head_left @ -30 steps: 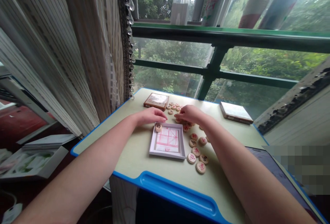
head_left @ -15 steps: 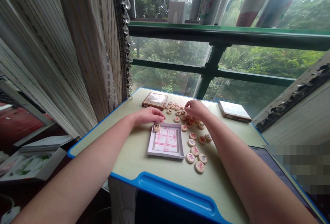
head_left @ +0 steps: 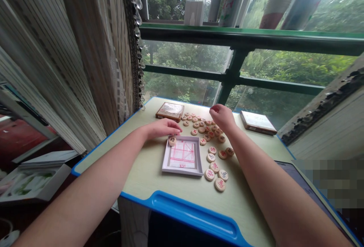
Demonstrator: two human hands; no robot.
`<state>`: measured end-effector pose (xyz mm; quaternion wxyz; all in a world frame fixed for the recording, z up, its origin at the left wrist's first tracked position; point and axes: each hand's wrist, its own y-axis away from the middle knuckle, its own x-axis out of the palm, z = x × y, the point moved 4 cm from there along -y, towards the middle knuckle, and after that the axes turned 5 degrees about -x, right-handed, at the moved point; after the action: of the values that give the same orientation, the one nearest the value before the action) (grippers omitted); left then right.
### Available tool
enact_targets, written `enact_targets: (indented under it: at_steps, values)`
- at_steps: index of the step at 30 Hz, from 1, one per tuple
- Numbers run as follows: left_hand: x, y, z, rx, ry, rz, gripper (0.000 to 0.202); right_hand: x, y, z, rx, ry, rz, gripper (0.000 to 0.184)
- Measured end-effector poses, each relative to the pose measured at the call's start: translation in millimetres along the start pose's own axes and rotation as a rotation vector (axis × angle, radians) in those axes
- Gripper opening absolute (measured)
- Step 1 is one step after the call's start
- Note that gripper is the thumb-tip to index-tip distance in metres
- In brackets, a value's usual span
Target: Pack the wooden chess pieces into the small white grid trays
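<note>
A shallow white box tray [head_left: 183,171] with a red-lined grid inside lies on the pale desk [head_left: 159,178] with blue edging. One round wooden chess piece [head_left: 172,141] sits in the tray's far left corner. My left hand [head_left: 162,127] rests flat just behind that corner, fingers together and stretched toward the piece. Several more wooden chess pieces [head_left: 212,152] with red or dark characters lie scattered right of and behind the tray. My right hand [head_left: 222,116] hovers over the far pieces, fingers curled and pinched; what they hold is hidden.
A brown wooden box [head_left: 170,111] lies at the desk's far left and a flat box lid [head_left: 257,121] at the far right. Cans and cups stand on the green window rail [head_left: 250,38]. A bamboo blind [head_left: 85,57] hangs at left. A dark panel [head_left: 298,186] lies at right.
My right hand has lifted away from the tray's far edge and moved back and right over the scattered pieces, uncovering them. My left hand has stayed in place.
</note>
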<state>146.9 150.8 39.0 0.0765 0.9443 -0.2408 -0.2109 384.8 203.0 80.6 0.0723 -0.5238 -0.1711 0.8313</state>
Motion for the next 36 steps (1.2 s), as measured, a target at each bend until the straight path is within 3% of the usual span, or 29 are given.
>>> enact_targets:
  at_steps: [4,12,19,28,30,34,36]
  values:
    - [0.2,0,-1,0.001,-0.006,-0.008,0.029,4,1,7,-0.13,-0.064,0.01,0.035]
    - [-0.8,-3,1,0.004,-0.012,-0.005,0.029,35,18,28,-0.314,-0.042,0.342,0.03]
    - [0.0,-2,0,-0.005,0.0,-0.013,0.027,35,16,30,-0.381,-0.023,0.328,0.027]
    - [-0.2,-2,0,-0.017,0.034,-0.007,0.028,39,19,47,-0.669,0.033,0.302,0.03]
    - [-0.6,-3,1,-0.013,0.042,-0.004,0.029,38,15,44,-0.61,0.033,0.27,0.03]
    - [-1.3,-5,3,-0.012,0.024,-0.006,0.03,30,5,18,-0.259,0.052,0.194,0.033]
    - [-1.6,-4,3,-0.008,0.008,-0.01,0.03,29,3,5,-0.155,0.063,0.209,0.034]
